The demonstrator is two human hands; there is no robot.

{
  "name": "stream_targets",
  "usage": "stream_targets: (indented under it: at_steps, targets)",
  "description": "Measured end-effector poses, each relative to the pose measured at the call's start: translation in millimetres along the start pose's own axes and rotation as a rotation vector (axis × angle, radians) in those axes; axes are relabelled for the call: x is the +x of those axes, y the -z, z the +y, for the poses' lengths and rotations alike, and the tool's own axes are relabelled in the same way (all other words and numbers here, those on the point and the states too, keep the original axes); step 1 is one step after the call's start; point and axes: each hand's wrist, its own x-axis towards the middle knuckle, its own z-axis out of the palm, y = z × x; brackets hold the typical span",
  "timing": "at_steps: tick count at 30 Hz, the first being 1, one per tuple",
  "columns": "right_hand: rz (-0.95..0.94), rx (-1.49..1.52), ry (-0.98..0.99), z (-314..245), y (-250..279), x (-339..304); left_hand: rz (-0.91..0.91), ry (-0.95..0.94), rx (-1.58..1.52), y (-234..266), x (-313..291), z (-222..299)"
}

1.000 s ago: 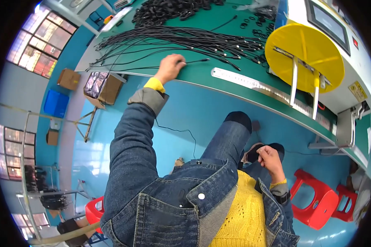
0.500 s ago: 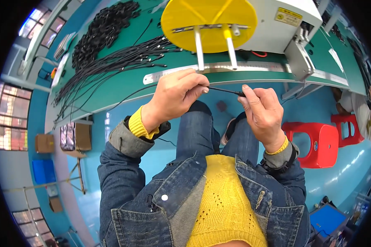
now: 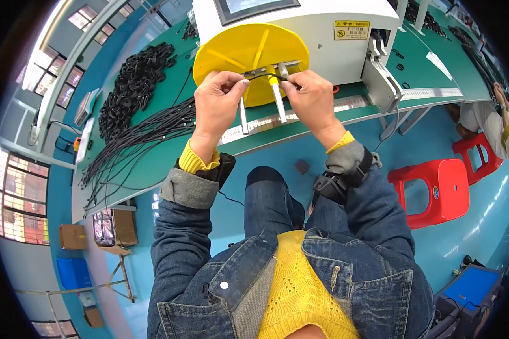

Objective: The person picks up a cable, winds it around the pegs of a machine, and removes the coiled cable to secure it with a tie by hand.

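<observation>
Between my two hands a black cable (image 3: pixel 264 75) is stretched in a shallow arc at the front of a yellow disc (image 3: pixel 251 48). My left hand (image 3: pixel 215 104) pinches it on the left, in front of the disc's edge. On the right, my right hand (image 3: pixel 314 101) pinches the cable beside the disc's bar. Two metal posts (image 3: pixel 279 103) stick out from the disc toward me, one with a yellow base. The cable runs across near that yellow base; whether it touches is hard to tell. The disc sits on a white machine (image 3: pixel 333 53).
Under the disc a steel ruler (image 3: pixel 350 103) lies along the front edge of the green table (image 3: pixel 169 155). Left on the table are a bundle of black cables (image 3: pixel 147 127) and a heap of coiled ones (image 3: pixel 130 85). Red stools (image 3: pixel 447 192) stand right; a person's hand shows far right.
Both hands have moved up and forward with the cable, from above my lap to the front of the yellow disc. The view has shifted, showing more of the machine's top.
</observation>
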Motion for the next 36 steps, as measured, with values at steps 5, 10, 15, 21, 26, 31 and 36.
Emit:
stream_targets:
  at_steps: [5,10,15,21,26,31,36]
  targets:
    - [0.012,0.058,-0.147,9,-11,-3,0.007,-0.035,0.010,-4,3,-2]
    - [-0.114,0.078,-0.284,7,14,-36,0.052,-0.022,-0.060,-3,-5,-6]
    - [-0.284,0.036,-0.378,23,46,-100,0.082,0.004,-0.124,10,-20,-18]
    - [-0.379,0.113,-0.736,24,72,-162,0.153,-0.056,-0.095,18,-32,-8]
    - [-0.410,0.125,-0.831,25,85,-166,0.132,-0.196,0.059,20,-40,3]
    - [-0.405,0.127,-0.872,28,90,-169,0.127,-0.247,0.121,17,-51,4]
    - [-0.429,0.123,-0.896,34,88,-169,0.172,-0.246,0.095,11,-61,8]
